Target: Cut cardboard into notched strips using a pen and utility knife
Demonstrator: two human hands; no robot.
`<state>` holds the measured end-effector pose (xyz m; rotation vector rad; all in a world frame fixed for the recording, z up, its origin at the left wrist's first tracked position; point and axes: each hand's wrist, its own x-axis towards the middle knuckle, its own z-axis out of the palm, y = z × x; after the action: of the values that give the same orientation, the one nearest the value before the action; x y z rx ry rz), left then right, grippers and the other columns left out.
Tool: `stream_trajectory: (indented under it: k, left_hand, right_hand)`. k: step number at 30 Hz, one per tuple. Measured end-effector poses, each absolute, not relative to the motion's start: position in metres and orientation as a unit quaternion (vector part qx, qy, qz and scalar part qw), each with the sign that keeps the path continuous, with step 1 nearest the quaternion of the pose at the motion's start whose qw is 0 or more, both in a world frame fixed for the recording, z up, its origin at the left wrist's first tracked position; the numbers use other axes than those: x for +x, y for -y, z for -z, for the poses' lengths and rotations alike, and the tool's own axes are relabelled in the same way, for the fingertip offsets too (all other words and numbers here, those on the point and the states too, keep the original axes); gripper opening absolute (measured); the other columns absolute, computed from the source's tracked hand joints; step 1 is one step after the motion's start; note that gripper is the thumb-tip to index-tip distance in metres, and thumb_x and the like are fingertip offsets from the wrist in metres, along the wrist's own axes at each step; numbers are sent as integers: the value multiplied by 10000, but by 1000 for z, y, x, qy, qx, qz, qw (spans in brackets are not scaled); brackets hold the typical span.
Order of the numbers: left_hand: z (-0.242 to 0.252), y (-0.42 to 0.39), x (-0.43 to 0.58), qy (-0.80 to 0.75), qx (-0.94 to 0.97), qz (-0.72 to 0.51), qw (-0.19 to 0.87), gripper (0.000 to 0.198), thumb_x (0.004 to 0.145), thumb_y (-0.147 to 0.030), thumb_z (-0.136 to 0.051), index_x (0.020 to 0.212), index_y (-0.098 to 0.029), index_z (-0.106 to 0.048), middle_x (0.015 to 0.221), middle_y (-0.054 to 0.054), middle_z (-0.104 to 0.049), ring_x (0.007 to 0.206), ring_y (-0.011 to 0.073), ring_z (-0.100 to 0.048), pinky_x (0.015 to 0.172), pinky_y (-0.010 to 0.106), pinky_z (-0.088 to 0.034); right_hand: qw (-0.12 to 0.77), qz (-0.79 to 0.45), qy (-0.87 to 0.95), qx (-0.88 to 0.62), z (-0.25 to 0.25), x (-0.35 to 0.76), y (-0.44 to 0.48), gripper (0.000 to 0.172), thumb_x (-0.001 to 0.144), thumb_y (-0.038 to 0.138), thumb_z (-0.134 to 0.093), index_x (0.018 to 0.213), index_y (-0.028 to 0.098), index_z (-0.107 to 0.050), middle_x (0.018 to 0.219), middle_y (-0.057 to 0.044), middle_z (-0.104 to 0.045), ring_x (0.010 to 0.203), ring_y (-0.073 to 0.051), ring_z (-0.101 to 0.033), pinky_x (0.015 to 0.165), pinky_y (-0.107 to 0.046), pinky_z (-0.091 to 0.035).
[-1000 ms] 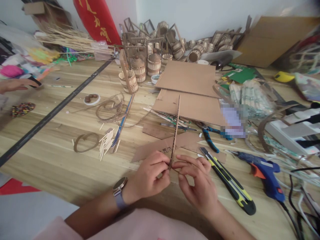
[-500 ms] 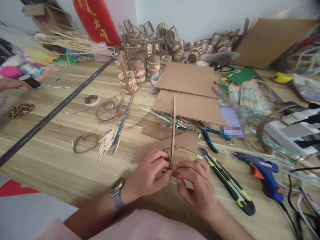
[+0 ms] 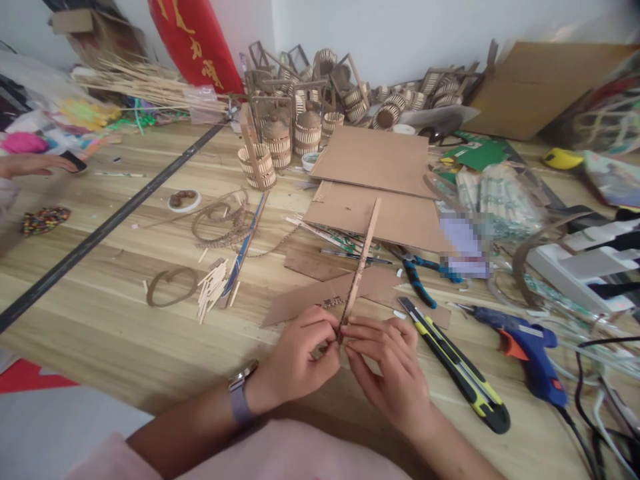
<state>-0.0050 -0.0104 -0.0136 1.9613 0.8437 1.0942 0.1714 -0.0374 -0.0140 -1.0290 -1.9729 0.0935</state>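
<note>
A narrow cardboard strip (image 3: 363, 260) stands up and leans to the right, its lower end pinched between the fingertips of both hands. My left hand (image 3: 300, 350) is closed on the strip from the left, a watch on its wrist. My right hand (image 3: 387, 370) grips the same end from the right, fingers pressed together. The very end of the strip is hidden by the fingers. Flat cardboard pieces (image 3: 313, 293) lie on the table just beyond my hands. A yellow-black utility knife (image 3: 455, 367) rests right of my right hand.
A blue glue gun (image 3: 525, 343) and pliers (image 3: 417, 273) lie on the right. Left are short sticks (image 3: 212, 290) and coiled cardboard strips (image 3: 220, 220). Small slatted buckets (image 3: 257, 167) stand behind, near cardboard sheets (image 3: 375, 160). Another person's hand (image 3: 37, 165) is at far left.
The strip has tilted from nearly upright to leaning right, turning more of its flat face toward me. My right fingers have shifted slightly left and up along it. My left wrist has turned.
</note>
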Motion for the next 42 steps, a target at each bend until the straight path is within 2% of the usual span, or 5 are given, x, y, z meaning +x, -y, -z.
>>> stream_trajectory:
  k: [11,17,27,38,42]
  left_hand:
    - [11,6,-9,-316,768,-402,385,168,826,-64,-506,715,-188,-490,836,25,-618,807,135,-576,748,220,-456]
    - [14,6,-7,-349,746,-397,406,52,867,-152,-573,825,-183,-564,888,28,-625,853,148,-598,781,240,-464]
    - [12,9,-9,-339,797,-387,316,193,921,-77,-471,762,-179,-506,872,47,-599,843,156,-540,771,254,-445]
    - [10,5,-10,-287,802,-402,335,196,876,-61,-453,729,-186,-490,834,39,-605,813,150,-549,756,247,-456]
    - [11,6,-11,-311,796,-391,342,144,884,-110,-479,773,-181,-536,905,54,-621,864,160,-575,790,260,-469]
  right_hand:
    - [504,-134,715,-466,18,171,34,159,937,118,-532,920,271,-491,866,16,-779,916,-207,-747,817,-389,-460]
    - [489,-77,749,-440,18,170,36,194,918,84,-559,981,262,-513,899,6,-785,904,-194,-749,863,-398,-431]
    - [440,-9,788,-431,17,168,43,207,927,38,-522,977,237,-498,989,-37,-798,1009,-197,-736,917,-413,-374]
    - [536,-173,679,-471,17,167,39,181,992,105,-422,988,286,-430,829,4,-778,971,-190,-738,799,-392,-449]
    - [524,-128,705,-460,17,168,40,198,968,89,-451,995,284,-437,834,10,-785,931,-204,-746,877,-424,-401]
